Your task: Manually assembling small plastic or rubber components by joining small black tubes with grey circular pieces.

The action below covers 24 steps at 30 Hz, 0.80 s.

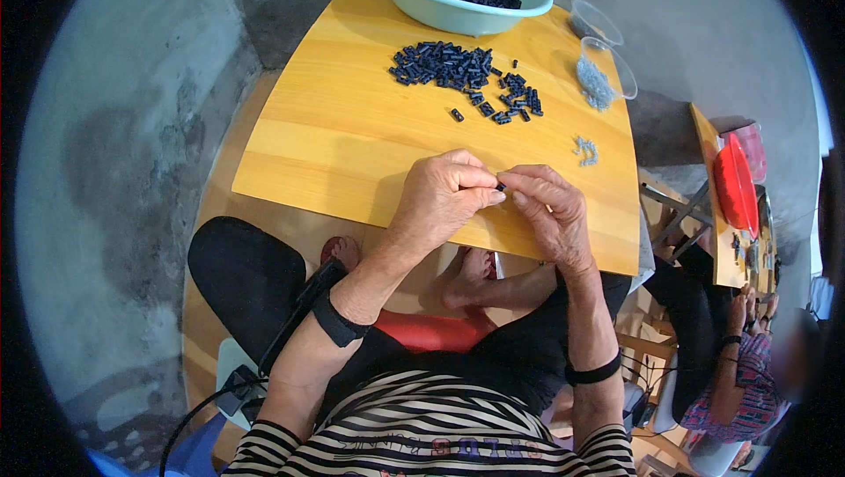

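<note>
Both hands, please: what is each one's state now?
Left hand: closed, pinching a black part.
Right hand: closed at the same part, hold unclear.

Pile of small parts (440,65) on the table (326,138), basin (466,22) behind it, two tubs (621,68) to its right.

Soft light brightens the table (326,125), its edges bowed by fisheye distortion, view corners black.

Smooth wood-grain table (334,116), glossy plastic basin (466,21), plastic pieces (440,63); rough wall (132,169)
</note>
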Each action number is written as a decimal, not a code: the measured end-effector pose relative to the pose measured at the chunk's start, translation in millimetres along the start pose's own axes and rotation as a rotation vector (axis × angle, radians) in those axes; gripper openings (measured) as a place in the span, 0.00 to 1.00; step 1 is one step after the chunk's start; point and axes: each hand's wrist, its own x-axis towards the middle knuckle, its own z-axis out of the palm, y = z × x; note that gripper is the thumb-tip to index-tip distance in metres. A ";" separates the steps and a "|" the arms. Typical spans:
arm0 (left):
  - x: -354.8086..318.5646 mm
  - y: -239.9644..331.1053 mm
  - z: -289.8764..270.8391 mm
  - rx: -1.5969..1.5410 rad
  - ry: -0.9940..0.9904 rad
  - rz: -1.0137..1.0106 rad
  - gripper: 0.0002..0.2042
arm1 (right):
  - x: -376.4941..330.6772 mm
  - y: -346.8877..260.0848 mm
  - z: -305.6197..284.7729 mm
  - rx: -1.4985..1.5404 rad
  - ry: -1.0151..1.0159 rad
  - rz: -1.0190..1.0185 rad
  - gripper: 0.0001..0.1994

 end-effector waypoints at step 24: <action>4.4 -2.1 7.5 0.393 -0.061 0.148 0.06 | 18.1 9.1 -7.0 0.434 -0.145 0.474 0.03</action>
